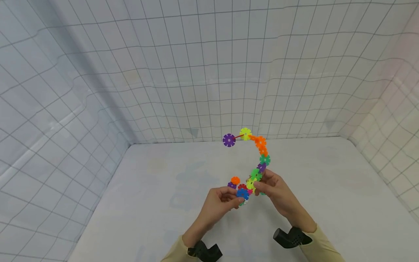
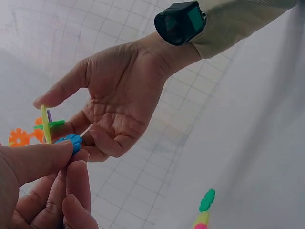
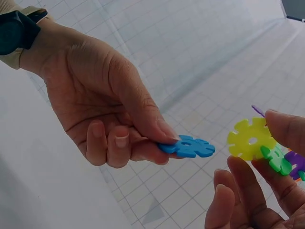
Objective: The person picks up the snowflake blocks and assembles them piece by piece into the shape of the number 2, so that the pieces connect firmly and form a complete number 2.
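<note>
Between the thumb and fingers of my left hand is a blue slotted snowflake disc, held nearly flat in the right wrist view. My right hand pinches a yellow slotted disc at the near end of a curved chain of interlocked discs. From there the chain runs through a green disc, a purple disc and orange discs to a purple disc at its far end. A small gap separates the blue disc from the yellow one in the right wrist view.
More discs lie behind and below the hands, among them an orange disc and a purple disc, partly covered by the left hand. A white table spreads beneath, with grid-patterned sheeting at the back and sides.
</note>
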The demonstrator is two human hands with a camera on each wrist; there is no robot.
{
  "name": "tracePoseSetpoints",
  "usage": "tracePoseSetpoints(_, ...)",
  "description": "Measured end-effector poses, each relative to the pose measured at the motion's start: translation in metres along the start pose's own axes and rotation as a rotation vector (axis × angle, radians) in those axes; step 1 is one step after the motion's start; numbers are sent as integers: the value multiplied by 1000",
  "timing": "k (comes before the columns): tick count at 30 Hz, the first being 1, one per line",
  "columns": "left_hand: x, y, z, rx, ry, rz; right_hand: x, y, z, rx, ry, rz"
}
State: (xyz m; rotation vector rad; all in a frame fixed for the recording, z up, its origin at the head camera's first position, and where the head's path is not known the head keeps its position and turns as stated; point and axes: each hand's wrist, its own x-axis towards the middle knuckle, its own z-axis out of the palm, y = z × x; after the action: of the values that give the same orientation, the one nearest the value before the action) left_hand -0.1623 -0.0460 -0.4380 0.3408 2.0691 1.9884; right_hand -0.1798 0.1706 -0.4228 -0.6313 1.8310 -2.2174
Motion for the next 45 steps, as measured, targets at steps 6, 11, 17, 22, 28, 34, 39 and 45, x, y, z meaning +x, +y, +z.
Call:
tracePoseSetpoints(6,-8,13,4,28,-8,37,0,0,1,-4,-3,-1)
tracePoseSetpoints(11,-17,35,7,68,5,82,0,1,3,-19,-1,-12)
tracePoseSetpoints(17,-21,44,8,83,23,100,0,0,4,-31,7,-12)
tracePoseSetpoints(22,-21,46,8,122,38,90,0,0,5,-60,21,-7)
tracePoseSetpoints(28,-22,46,8,141,54,98,0,1,6,-96,31,-7)
tracePoseSetpoints(34,-21,45,8,143,65,117,1,2,6,-107,34,-2)
tracePoseSetpoints(39,-22,44,8,141,81,141,1,2,8,-112,41,18)
tracePoseSetpoints(45,-22,41,10,137,102,193,1,1,12,-122,45,25)
